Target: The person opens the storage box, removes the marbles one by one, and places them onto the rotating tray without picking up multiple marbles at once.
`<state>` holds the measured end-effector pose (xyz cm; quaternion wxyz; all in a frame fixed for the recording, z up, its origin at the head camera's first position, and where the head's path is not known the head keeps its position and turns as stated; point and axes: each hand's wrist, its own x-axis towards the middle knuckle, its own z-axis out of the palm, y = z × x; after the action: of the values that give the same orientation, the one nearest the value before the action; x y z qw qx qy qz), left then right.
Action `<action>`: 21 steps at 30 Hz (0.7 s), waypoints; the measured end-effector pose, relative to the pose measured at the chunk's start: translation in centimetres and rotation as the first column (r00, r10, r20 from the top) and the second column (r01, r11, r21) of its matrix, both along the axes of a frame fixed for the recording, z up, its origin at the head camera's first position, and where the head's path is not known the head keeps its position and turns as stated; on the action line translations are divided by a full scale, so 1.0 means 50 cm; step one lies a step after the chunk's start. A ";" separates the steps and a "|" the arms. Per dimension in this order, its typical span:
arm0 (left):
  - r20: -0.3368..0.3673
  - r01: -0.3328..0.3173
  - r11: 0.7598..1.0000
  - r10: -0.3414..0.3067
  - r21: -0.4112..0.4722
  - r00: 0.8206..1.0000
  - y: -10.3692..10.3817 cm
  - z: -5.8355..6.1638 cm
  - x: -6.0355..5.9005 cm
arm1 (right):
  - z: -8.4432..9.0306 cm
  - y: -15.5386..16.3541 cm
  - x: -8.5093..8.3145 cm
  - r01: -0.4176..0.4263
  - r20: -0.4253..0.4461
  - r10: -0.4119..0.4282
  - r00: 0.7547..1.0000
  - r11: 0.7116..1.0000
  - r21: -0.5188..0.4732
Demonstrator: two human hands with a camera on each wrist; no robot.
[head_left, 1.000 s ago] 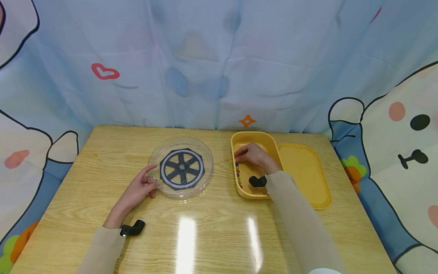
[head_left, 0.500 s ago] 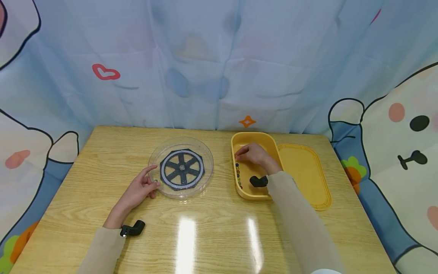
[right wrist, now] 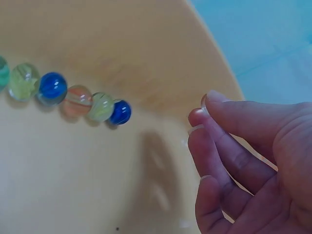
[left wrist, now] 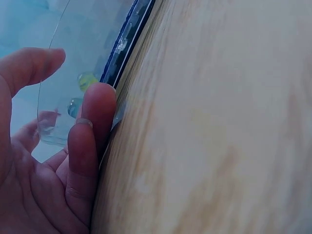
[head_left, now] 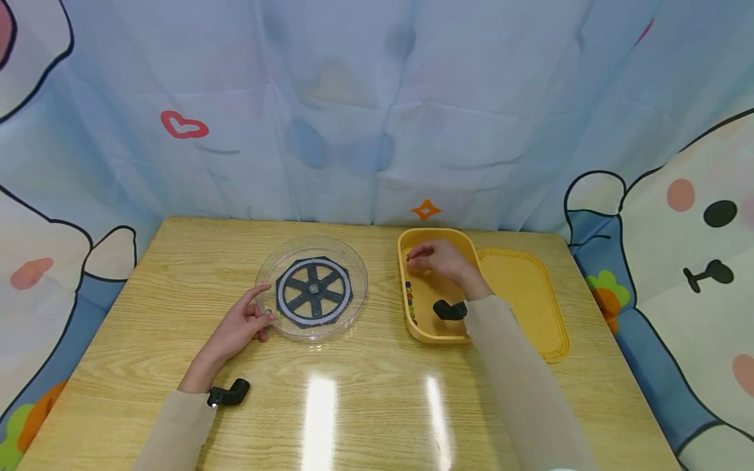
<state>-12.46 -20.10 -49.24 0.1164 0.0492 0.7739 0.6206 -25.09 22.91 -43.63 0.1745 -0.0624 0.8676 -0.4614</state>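
Observation:
My left hand (head_left: 238, 327) holds the near-left rim of a clear round dish (head_left: 359, 288), index finger and thumb on its edge. Inside the dish lies a dark wheel-like piece with a pale ring (head_left: 313, 288). Through the clear wall, a yellow-green marble (left wrist: 87, 81) and a teal marble (left wrist: 74, 107) show by my fingers in the left wrist view. My right hand (head_left: 442, 260) is over a yellow tub (head_left: 438, 335), fingertips pinching a small orange-red marble (right wrist: 203, 102), mostly hidden. A row of several glass marbles (right wrist: 78, 101) lies along the tub's wall.
A yellow lid (head_left: 527, 301) lies flat right of the tub, partly under the right sleeve (head_left: 524, 373). Both stand on a wooden table (head_left: 377, 392). A patterned curtain (head_left: 365, 118) hangs behind the table's far edge.
My right hand has lifted from the end of the marble row and shifted slightly right and farther back, away from the tub's left wall. The left hand and dish have stayed in place.

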 end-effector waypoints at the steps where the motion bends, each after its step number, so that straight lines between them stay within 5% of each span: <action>1: -0.001 0.001 1.000 -0.001 0.000 1.000 0.000 0.000 0.000 | 0.003 0.000 0.001 0.002 -0.009 -0.002 1.000 1.000 0.004; 11: -0.002 0.003 1.000 -0.003 -0.005 1.000 -0.001 0.001 -0.002 | 0.035 -0.012 0.016 0.001 -0.118 -0.005 0.993 1.000 -0.030; 21: -0.002 0.001 1.000 -0.002 -0.010 1.000 0.000 0.000 -0.003 | 0.072 -0.089 0.048 -0.054 -0.184 0.049 0.982 0.998 -0.023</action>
<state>-12.60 -20.12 -49.23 0.1163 0.0498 0.7771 0.6166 -22.67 18.46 -40.02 0.1046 -0.1295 0.8717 -0.4609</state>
